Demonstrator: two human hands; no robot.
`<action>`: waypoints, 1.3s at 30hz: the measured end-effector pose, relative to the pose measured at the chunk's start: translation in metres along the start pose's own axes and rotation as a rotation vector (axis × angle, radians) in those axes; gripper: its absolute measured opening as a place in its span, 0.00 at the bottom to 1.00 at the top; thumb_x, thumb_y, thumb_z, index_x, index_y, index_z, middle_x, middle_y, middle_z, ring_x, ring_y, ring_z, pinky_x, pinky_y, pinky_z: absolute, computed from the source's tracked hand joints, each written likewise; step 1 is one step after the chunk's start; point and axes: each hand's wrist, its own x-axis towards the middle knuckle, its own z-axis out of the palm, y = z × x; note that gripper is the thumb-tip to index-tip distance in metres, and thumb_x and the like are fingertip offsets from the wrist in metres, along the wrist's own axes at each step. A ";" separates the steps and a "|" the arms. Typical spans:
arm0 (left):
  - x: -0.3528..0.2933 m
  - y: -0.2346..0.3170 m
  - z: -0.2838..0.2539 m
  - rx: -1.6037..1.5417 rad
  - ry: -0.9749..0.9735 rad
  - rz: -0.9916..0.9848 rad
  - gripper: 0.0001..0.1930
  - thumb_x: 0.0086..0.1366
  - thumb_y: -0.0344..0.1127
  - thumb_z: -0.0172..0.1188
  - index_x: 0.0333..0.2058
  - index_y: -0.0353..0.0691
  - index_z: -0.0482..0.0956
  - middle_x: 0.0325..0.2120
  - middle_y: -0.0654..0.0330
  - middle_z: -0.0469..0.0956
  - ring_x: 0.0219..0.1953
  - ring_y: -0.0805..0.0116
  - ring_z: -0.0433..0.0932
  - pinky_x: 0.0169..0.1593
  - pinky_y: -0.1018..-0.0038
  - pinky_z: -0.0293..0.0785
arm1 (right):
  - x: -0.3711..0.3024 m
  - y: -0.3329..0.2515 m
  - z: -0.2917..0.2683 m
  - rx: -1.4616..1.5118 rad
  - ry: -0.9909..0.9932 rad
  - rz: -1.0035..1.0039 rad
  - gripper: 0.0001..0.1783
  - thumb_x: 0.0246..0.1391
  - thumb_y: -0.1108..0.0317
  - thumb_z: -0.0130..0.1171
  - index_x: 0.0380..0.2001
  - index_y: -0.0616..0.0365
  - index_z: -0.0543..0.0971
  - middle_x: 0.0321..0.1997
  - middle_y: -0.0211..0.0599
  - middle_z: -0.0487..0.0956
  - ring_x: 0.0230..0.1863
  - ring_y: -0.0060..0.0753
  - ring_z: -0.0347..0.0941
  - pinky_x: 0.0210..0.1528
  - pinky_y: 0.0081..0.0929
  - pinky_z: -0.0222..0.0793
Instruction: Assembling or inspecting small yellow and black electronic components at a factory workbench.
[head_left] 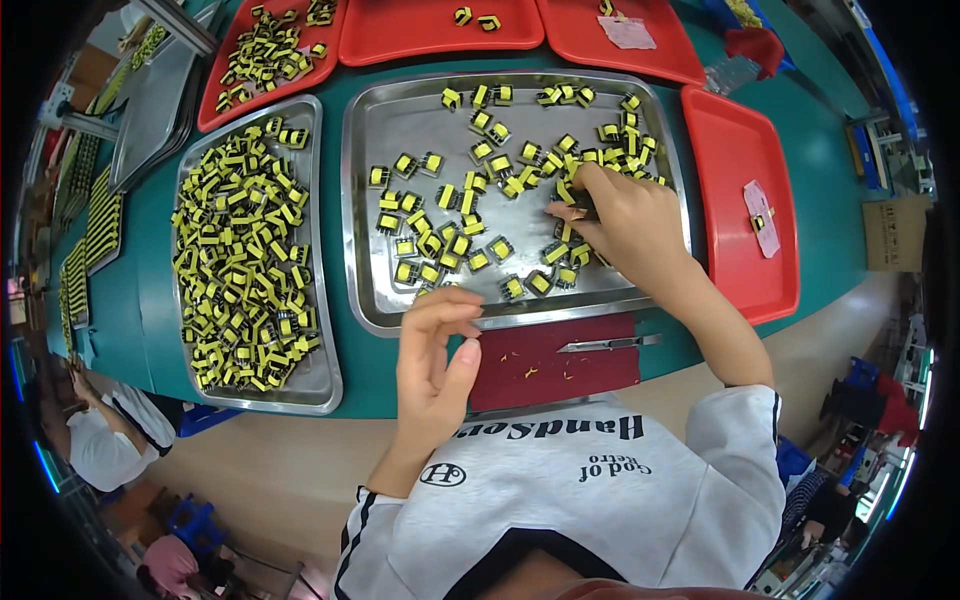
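Small transformers with yellow tape and black cores (pixel 459 245) lie scattered in a metal tray (pixel 390 300) in front of me. My right hand (pixel 630 225) reaches into this tray from the right, among the crowded transformers. Its fingers are bent inward around a dark spot, and what they grip is hidden. Over the tray's near edge, my left hand (pixel 435 365) is raised with thumb and curled fingers apart, holding nothing. Beside it lies a dark red mat (pixel 500 385) with yellow scraps and a craft knife (pixel 600 344) with a metal body.
To the left, a second metal tray (pixel 326 340) is heaped with transformers. Red trays (pixel 440 30) line the back, and another red tray (pixel 750 280) at the right holds a pink paper slip. Metal trays are stacked (pixel 150 120) at the far left. Another person's arm (pixel 95 395) shows at lower left.
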 end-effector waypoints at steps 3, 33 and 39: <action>0.006 0.000 0.000 -0.014 -0.073 -0.076 0.16 0.65 0.26 0.47 0.52 0.35 0.63 0.51 0.51 0.66 0.53 0.66 0.66 0.53 0.72 0.64 | -0.007 -0.004 -0.001 0.208 0.004 -0.010 0.17 0.44 0.58 0.68 0.35 0.55 0.77 0.20 0.36 0.76 0.19 0.33 0.74 0.21 0.27 0.66; 0.010 -0.008 0.028 -0.324 -0.375 -0.261 0.19 0.65 0.32 0.56 0.53 0.32 0.65 0.46 0.56 0.70 0.46 0.71 0.72 0.51 0.72 0.68 | -0.068 -0.032 -0.013 1.055 0.022 -0.243 0.23 0.34 0.69 0.73 0.39 0.56 0.78 0.21 0.29 0.76 0.17 0.28 0.71 0.20 0.23 0.63; 0.004 -0.004 0.029 -0.505 -0.222 -0.281 0.13 0.70 0.34 0.48 0.49 0.32 0.67 0.44 0.52 0.71 0.46 0.65 0.74 0.49 0.70 0.69 | -0.061 -0.019 -0.030 0.827 -0.099 0.006 0.31 0.30 0.56 0.75 0.40 0.58 0.78 0.15 0.27 0.64 0.15 0.24 0.60 0.20 0.22 0.56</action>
